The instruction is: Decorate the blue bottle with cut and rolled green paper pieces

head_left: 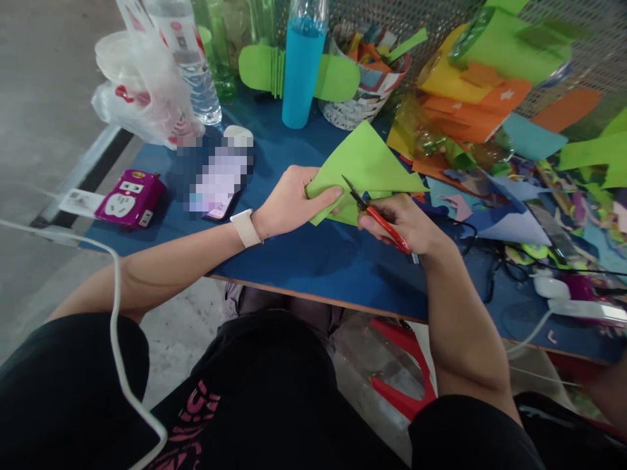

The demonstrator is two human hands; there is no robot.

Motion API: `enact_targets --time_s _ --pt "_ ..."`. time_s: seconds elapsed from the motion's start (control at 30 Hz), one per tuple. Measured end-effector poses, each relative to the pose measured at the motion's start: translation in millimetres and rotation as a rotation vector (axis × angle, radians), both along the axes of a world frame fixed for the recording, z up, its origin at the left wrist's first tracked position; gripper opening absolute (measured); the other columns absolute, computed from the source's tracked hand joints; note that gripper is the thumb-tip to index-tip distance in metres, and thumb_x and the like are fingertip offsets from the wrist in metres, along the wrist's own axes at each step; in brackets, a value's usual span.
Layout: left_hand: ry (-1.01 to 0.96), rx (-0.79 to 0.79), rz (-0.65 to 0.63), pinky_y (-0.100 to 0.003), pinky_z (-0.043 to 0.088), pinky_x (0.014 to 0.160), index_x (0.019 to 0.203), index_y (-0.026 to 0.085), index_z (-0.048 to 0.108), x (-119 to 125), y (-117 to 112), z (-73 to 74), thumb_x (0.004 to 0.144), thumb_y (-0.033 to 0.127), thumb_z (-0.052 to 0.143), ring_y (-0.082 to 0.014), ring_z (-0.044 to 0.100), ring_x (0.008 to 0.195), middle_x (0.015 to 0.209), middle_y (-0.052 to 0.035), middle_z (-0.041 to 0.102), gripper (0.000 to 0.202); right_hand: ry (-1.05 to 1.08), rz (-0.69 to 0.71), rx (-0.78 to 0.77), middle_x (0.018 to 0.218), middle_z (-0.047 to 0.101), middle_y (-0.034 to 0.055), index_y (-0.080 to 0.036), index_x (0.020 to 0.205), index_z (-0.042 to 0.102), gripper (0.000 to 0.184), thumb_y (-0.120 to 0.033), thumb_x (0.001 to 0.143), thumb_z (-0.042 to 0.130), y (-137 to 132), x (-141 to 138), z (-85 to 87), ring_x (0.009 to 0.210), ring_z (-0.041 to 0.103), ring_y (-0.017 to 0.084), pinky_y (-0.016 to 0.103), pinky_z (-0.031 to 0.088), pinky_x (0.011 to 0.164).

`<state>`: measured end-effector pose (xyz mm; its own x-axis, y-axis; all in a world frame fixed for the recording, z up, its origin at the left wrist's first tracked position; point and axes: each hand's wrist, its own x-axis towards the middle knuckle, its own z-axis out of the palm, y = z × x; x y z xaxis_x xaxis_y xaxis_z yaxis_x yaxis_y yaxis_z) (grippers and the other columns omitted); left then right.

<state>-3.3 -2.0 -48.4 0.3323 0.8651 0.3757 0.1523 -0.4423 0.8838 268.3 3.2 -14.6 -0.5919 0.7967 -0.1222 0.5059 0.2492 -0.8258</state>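
Observation:
My left hand (294, 202) pinches the left edge of a folded light-green paper sheet (367, 166) held just above the blue table (304, 254). My right hand (406, 225) grips red-handled scissors (375, 212). Their dark blades point up and left, and the tips lie against the green sheet near its lower edge. A pale watch band sits on my left wrist.
A blue bottle (301, 68), a clear water bottle (193, 62), a plastic bag (142, 98) and a basket of paper scraps (367, 85) stand at the back. Heaps of coloured paper (490, 91) fill the right side. A magenta power strip (130, 199) and a blurred phone (218, 179) lie on the left.

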Motion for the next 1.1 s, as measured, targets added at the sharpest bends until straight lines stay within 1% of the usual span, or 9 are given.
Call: enact_targets --time_s 0.2,0.43,0.63,0.73,0.9,1.1 --pt "0.010 -0.011 0.008 -0.029 0.054 0.054 0.081 0.020 0.078 -0.2 0.6 0.0 0.108 0.046 0.078 -0.0171 0.069 0.063 0.078 -0.0076 0.082 0.037 -0.010 0.003 -0.002 0.055 0.052 -0.0025 -0.025 0.063 0.054 0.074 -0.088 0.091 0.083 2.0 1.7 -3.3 0.050 0.043 0.013 0.032 0.030 0.050" --pt "0.004 -0.003 0.014 -0.029 0.052 0.053 0.081 0.020 0.079 0.6 0.6 0.2 0.108 0.040 0.076 -0.0173 0.069 0.063 0.078 -0.0081 0.083 0.033 -0.006 0.014 -0.003 0.056 0.053 -0.0017 -0.025 0.062 0.054 0.074 -0.085 0.092 0.084 2.6 2.8 -4.7 0.051 0.042 0.013 0.033 0.030 0.050" --pt "0.019 -0.013 0.023 -0.029 0.055 0.054 0.081 0.021 0.077 0.2 1.9 -0.9 0.106 0.045 0.081 -0.0182 0.071 0.064 0.079 -0.0077 0.083 0.035 -0.012 -0.008 -0.009 0.056 0.051 -0.0020 -0.024 0.064 0.054 0.074 -0.087 0.091 0.084 1.5 1.6 -4.2 0.052 0.042 0.013 0.034 0.029 0.052" --pt "0.012 -0.014 0.017 -0.029 0.056 0.055 0.081 0.021 0.077 0.1 2.1 -1.8 0.107 0.044 0.080 -0.0178 0.070 0.063 0.079 -0.0076 0.082 0.035 -0.003 -0.009 -0.005 0.057 0.048 -0.0027 -0.024 0.064 0.054 0.075 -0.089 0.089 0.084 1.6 1.4 -4.3 0.051 0.040 0.013 0.035 0.028 0.052" --pt "0.017 -0.016 0.020 -0.030 0.059 0.057 0.083 0.020 0.077 0.2 0.6 -0.9 0.109 0.045 0.078 -0.0185 0.073 0.067 0.080 -0.0080 0.083 0.036 0.008 -0.007 -0.018 0.058 0.048 -0.0023 -0.024 0.064 0.053 0.075 -0.088 0.090 0.085 1.0 0.9 -3.6 0.053 0.041 0.013 0.035 0.028 0.054" --pt "0.005 0.000 0.020 -0.031 0.058 0.057 0.081 0.021 0.077 0.2 -0.2 0.1 0.108 0.043 0.080 -0.0191 0.073 0.065 0.079 -0.0074 0.083 0.035 -0.016 -0.025 -0.007 0.057 0.046 -0.0029 -0.024 0.064 0.052 0.077 -0.090 0.089 0.084 0.5 0.3 -3.0 0.052 0.040 0.012 0.034 0.027 0.052"
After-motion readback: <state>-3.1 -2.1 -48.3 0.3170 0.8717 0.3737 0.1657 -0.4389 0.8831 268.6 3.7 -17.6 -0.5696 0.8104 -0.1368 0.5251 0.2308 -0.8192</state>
